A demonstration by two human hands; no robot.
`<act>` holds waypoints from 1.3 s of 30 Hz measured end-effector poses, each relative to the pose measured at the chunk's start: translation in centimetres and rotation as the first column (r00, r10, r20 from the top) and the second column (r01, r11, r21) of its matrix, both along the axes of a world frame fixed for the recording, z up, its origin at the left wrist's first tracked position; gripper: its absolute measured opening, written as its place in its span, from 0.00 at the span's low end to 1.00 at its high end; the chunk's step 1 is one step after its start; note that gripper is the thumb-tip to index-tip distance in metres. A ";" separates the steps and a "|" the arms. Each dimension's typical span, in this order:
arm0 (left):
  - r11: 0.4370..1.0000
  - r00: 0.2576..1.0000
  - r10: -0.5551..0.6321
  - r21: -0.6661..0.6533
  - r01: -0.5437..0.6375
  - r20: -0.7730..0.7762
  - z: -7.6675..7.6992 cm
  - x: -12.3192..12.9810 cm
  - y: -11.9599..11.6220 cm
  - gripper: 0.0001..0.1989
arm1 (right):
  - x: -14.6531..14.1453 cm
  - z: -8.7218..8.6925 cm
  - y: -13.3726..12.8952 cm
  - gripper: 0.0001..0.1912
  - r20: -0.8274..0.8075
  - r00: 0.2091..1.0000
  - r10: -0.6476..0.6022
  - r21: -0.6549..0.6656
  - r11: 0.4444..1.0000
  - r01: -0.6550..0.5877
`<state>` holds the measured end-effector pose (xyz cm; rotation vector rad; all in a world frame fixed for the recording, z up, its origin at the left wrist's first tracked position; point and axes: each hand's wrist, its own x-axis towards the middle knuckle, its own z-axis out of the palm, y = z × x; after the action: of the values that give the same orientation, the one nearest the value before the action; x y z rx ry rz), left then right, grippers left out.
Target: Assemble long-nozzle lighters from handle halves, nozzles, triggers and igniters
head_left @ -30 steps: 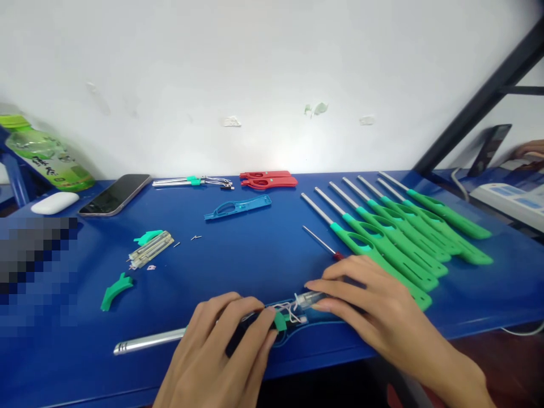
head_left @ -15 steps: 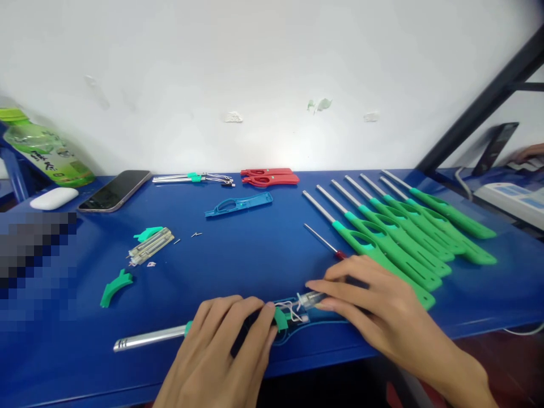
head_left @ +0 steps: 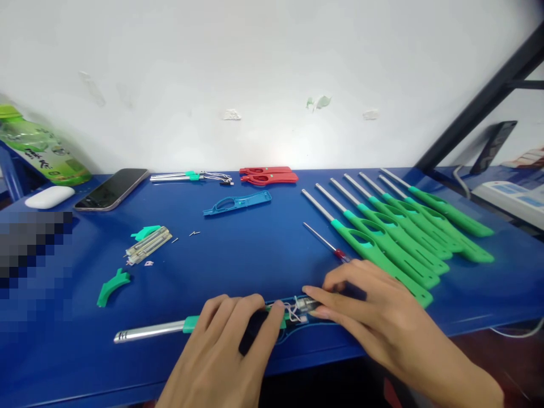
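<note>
Near the front edge of the blue table lies an opened blue lighter casing [head_left: 285, 335], with a metal tube [head_left: 148, 331] sticking out to the left. My left hand [head_left: 225, 345] is closed over the casing's left part, its fingers pressing on the tube's green collar and the green trigger area. White wires [head_left: 293, 311] show between my hands. With thumb and fingers pinched, my right hand [head_left: 374, 311] grips a clear fuel tank [head_left: 305, 304], which lies in the casing. A screwdriver [head_left: 322, 237] rests just beyond my right hand.
Several green lighters [head_left: 382, 243] lie at the right. Behind are a blue casing half [head_left: 240, 203], red casing halves [head_left: 268, 176] and a tube assembly [head_left: 191, 177]. Green triggers [head_left: 114, 287], tanks [head_left: 148, 246], a phone [head_left: 113, 190] and a bottle [head_left: 46, 150] are left.
The clear tank has gone down flatter into the casing, with my right hand still on it. My left index finger has shifted slightly to the right. The view has moved a little.
</note>
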<state>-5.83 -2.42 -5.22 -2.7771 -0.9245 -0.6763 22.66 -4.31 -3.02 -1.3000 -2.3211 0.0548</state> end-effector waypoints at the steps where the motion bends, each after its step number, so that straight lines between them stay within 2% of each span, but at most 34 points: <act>1: 1.000 1.000 -0.005 -0.005 0.005 0.004 0.2 0.2 0.1 0.27 | -0.1 0.1 -0.1 0.18 0.002 1.000 -0.006 -0.011 1.000 0.006; 7: 0.999 1.000 0.016 -0.039 -0.015 0.026 1.1 1.3 0.3 0.31 | -0.1 0.4 -0.2 0.15 -0.026 1.000 -0.017 -0.054 0.998 0.016; 14: 0.998 1.000 -0.006 -0.056 0.006 0.002 1.0 1.0 0.2 0.29 | -0.2 0.0 -0.1 0.13 -0.043 0.999 -0.015 -0.074 0.997 0.011; 19: 0.998 1.000 -0.004 -0.055 0.004 -0.004 0.7 0.7 0.2 0.26 | 0.0 0.1 -0.1 0.17 -0.061 0.998 -0.026 -0.012 1.000 0.026; 23: 0.998 1.000 0.008 -0.069 -0.008 -0.005 0.8 0.9 0.4 0.23 | 0.2 0.7 0.0 0.07 -0.155 0.988 0.003 0.016 1.000 -0.001; 27: 0.998 1.000 0.002 -0.071 -0.001 0.001 0.9 1.1 0.4 0.25 | 0.2 0.8 0.2 0.10 -0.208 0.978 0.031 0.039 0.999 -0.024; 34: 1.000 1.000 -0.011 -0.027 0.011 0.009 0.8 1.1 0.2 0.27 | 0.0 0.4 0.5 0.10 -0.262 0.965 0.010 -0.029 0.999 -0.019; 39: 0.999 1.000 -0.001 -0.043 0.000 -0.011 1.0 1.1 0.4 0.29 | -0.1 0.1 0.3 0.09 -0.268 0.963 -0.017 -0.091 0.996 -0.008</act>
<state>-4.70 -2.05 -4.23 -2.8151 -0.9473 -0.6481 22.56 -4.00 -2.92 -1.2554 -2.1044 0.3203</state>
